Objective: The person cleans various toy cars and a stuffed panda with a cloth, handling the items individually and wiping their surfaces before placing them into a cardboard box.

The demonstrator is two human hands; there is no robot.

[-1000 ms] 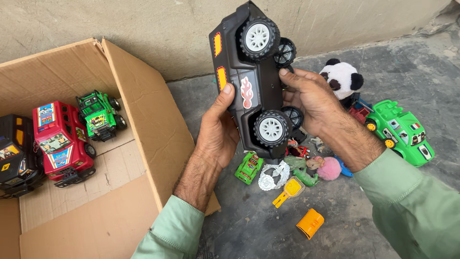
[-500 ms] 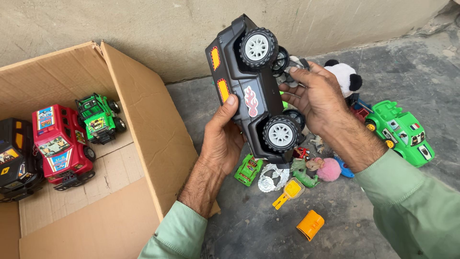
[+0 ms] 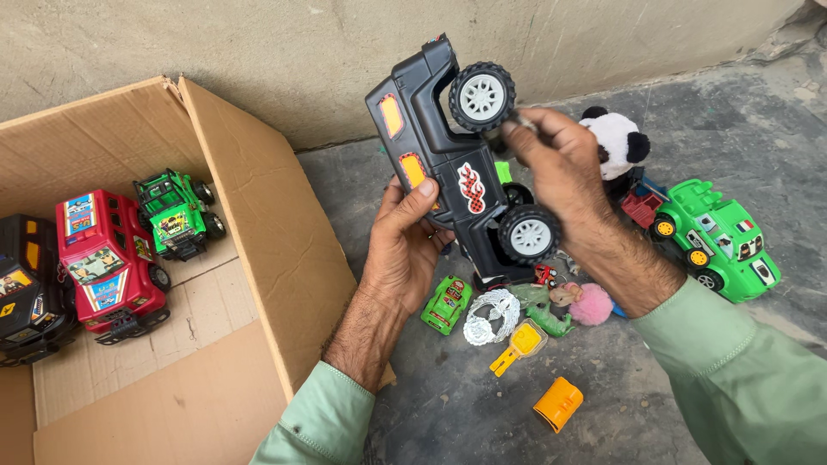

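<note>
While the open cardboard box [image 3: 258, 250] at left holds a black toy truck [image 3: 26, 293], a red toy jeep [image 3: 103, 267] and a small green jeep [image 3: 177, 211], a black toy monster truck [image 3: 448, 168] is held tilted in mid-air beside it. Left hand [image 3: 405, 250] is closed on its body, thumb pressed on the side panel. Right hand [image 3: 560, 172] is pinched near the upper wheel; what the fingertips grip cannot be told. Body is best kept steadied by the left thumb, away from the small toys and green truck [image 3: 719, 237] on the floor.
</note>
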